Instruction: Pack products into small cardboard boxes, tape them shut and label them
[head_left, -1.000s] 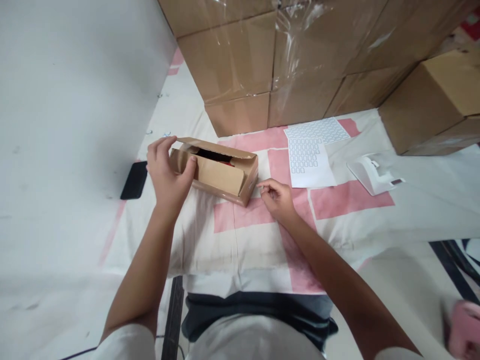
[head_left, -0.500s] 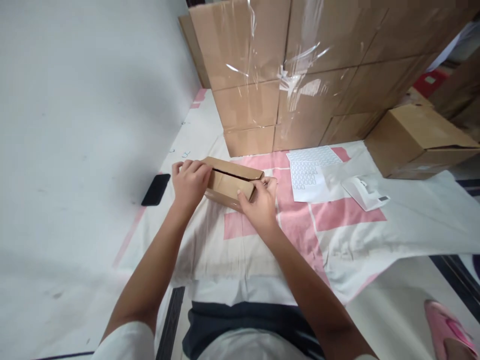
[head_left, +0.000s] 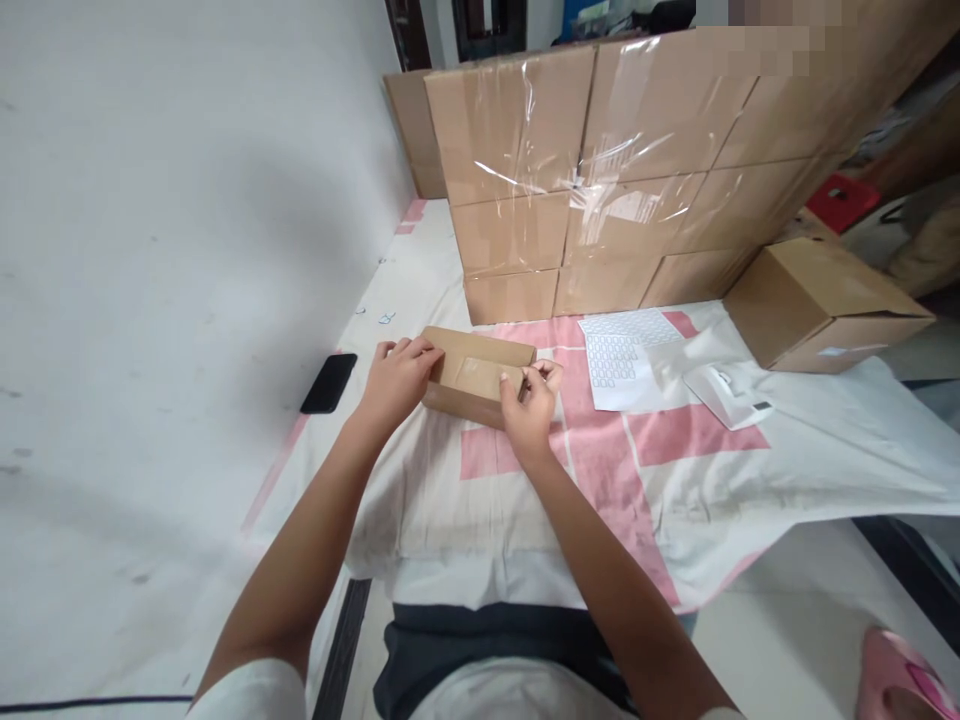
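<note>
A small brown cardboard box [head_left: 474,375] lies on a white and pink cloth [head_left: 600,470] in front of me, its flaps folded flat. My left hand [head_left: 399,380] grips the box's left end, fingers curled over the top edge. My right hand [head_left: 529,405] is at the box's right end, thumb and fingers pinched against the flap there.
A black phone [head_left: 328,383] lies left of the box by the white wall. White label sheets [head_left: 622,358] and a white tape dispenser [head_left: 726,395] lie to the right. Wrapped cartons [head_left: 600,170] are stacked behind; a single carton [head_left: 817,305] sits at right. A pink slipper [head_left: 900,685] shows at bottom right.
The box's lid was open a second ago; now it is folded shut. My right hand moved from the cloth onto the box's right end. The camera tilted up.
</note>
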